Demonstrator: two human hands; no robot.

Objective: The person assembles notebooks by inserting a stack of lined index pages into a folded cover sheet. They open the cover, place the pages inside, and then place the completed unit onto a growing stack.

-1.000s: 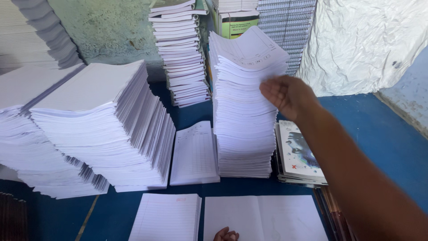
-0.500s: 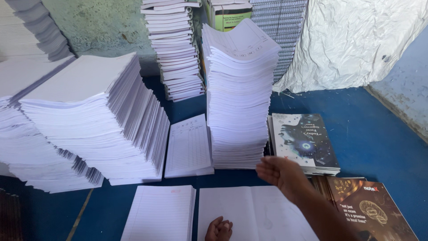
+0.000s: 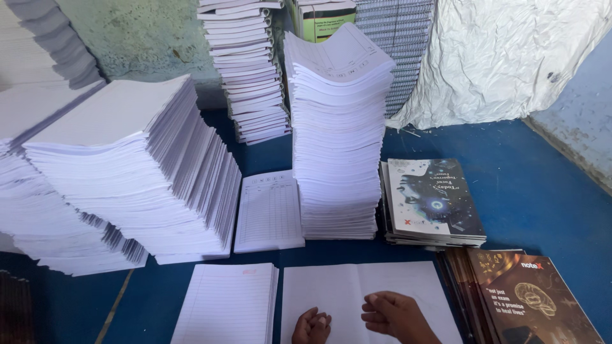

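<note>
Looking down at: a blue surface (image 3: 529, 191) loaded with paper, pretty much a bindery setup.
Back of the room: a patchy green wall (image 3: 146, 38) at the far edge, with a crinkled white plastic sheet (image 3: 510, 57) draped in the far right corner.
Left side: a big slumping stack of white sheets (image 3: 127, 165) leaning toward the left edge, with more piles behind it.
Middle: a tall stack of white pages (image 3: 338, 140) standing upright, and a ruled printed sheet (image 3: 269, 210) lying flat just left of its base.
Far edge: a stack of thin booklets (image 3: 245, 70) behind the tall one.
Right of the tall stack: a pile of dark printed covers (image 3: 433, 200), and a second pile of brown covers (image 3: 529, 299) by the near right corner.
Near edge: a lined page bundle (image 3: 229, 306) on the left, and an open white folded sheet (image 3: 357, 293) right beside it.
Left hand (image 3: 312, 326): curled up loosely, resting on the folded sheet at the near edge; can't tell if it's gripping anything.
Right hand (image 3: 395, 313): fingers bent in, knuckles up, sitting on the same sheet just right of the left hand; can't tell about a grip here either.
Folded sheet vs hands: directly under both, spreading out toward the tall stack.
</note>
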